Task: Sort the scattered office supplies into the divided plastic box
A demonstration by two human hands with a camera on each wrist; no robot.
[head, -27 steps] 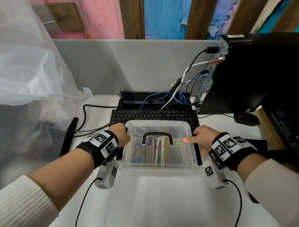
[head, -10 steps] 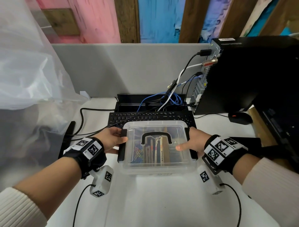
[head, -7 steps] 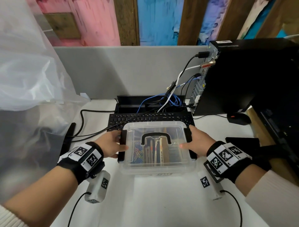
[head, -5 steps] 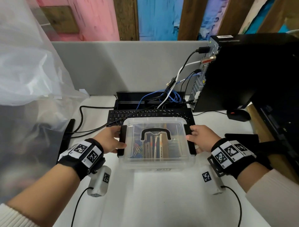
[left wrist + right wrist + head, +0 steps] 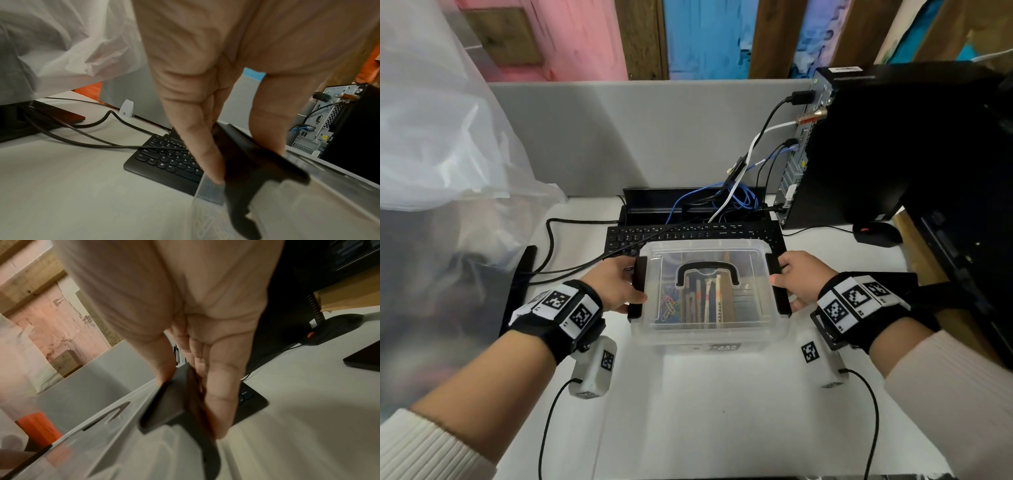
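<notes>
A clear plastic box (image 5: 751,263) sits on the white desk with its lid on and its black handle (image 5: 707,270) lying flat. Through the lid I see coloured paper clips (image 5: 669,303) and pens (image 5: 709,301) in separate compartments. My left hand (image 5: 616,284) pinches the black left latch (image 5: 637,291), thumb on top and fingers (image 5: 205,154) down its outer side. My right hand (image 5: 801,281) pinches the right latch (image 5: 779,291) the same way, with fingers (image 5: 220,402) outside the latch (image 5: 174,405). An orange item (image 5: 39,426) shows through the box wall.
A black keyboard (image 5: 688,234) lies right behind the box, with tangled cables (image 5: 722,198) beyond it. A black computer tower (image 5: 893,147) and a mouse (image 5: 876,233) stand at the right. Plastic sheeting (image 5: 431,120) covers a monitor stand (image 5: 517,284) at the left.
Both hands have slid from the lid's top out to the side latches. My right index finger has left the lid, and the thumbs now lie over the latches.
</notes>
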